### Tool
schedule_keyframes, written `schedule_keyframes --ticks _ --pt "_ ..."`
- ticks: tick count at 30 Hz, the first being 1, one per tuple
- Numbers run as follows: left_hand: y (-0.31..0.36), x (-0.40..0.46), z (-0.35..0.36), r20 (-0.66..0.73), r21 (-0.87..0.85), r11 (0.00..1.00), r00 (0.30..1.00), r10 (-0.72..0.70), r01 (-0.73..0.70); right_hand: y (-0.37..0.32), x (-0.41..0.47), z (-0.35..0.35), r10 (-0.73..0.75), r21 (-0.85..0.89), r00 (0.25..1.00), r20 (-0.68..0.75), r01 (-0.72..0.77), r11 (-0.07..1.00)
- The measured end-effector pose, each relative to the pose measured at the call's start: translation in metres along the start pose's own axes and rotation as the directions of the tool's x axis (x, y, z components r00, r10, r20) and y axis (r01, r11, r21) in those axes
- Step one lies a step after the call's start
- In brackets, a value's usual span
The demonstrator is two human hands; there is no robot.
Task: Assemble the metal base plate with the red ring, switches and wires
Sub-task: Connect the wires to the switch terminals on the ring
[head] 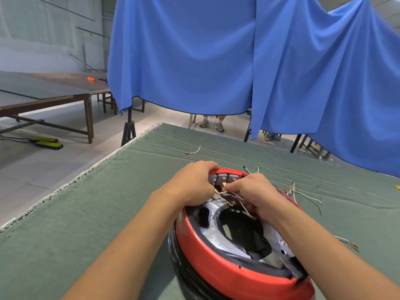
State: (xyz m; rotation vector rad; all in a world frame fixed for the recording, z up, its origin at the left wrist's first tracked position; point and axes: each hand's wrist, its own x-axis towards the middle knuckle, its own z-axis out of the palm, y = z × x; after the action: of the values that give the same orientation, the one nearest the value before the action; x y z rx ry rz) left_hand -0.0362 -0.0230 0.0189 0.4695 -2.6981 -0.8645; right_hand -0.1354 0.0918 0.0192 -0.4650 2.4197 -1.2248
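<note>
Red ring (227, 271) on desk (108, 202), switches (223, 177) at its far rim. Right hand (253, 193) grip pinches brass wire terminal (224, 187), just below switches; push runs away from person. Left hand (194, 182) clamps far rim, steadying.

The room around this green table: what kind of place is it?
Probably a workshop or small assembly hall. Long bare workbenches stand on a tiled floor, blue cloth hangs as a screen, and loose wires lie beside the red ring that both hands are wiring.
</note>
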Motion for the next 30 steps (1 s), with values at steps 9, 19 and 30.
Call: schedule_keyframes --ticks 9,19,30 --pt "0.0003 0.0002 -0.0002 0.003 -0.004 1.0 1.0 -0.001 0.001 0.0031 0.0061 -0.0015 0.067 0.069 0.997 0.04 -0.07 0.995" --pt "-0.0006 0.0009 0.0005 0.007 -0.004 1.0 1.0 0.005 -0.005 0.0048 0.0075 -0.003 0.075 0.052 0.995 0.062 -0.079 0.996" --pt "-0.0004 0.0007 -0.0001 0.002 0.008 1.0 1.0 0.012 -0.012 0.0039 0.0065 -0.0028 0.071 0.038 0.996 0.055 -0.073 0.997"
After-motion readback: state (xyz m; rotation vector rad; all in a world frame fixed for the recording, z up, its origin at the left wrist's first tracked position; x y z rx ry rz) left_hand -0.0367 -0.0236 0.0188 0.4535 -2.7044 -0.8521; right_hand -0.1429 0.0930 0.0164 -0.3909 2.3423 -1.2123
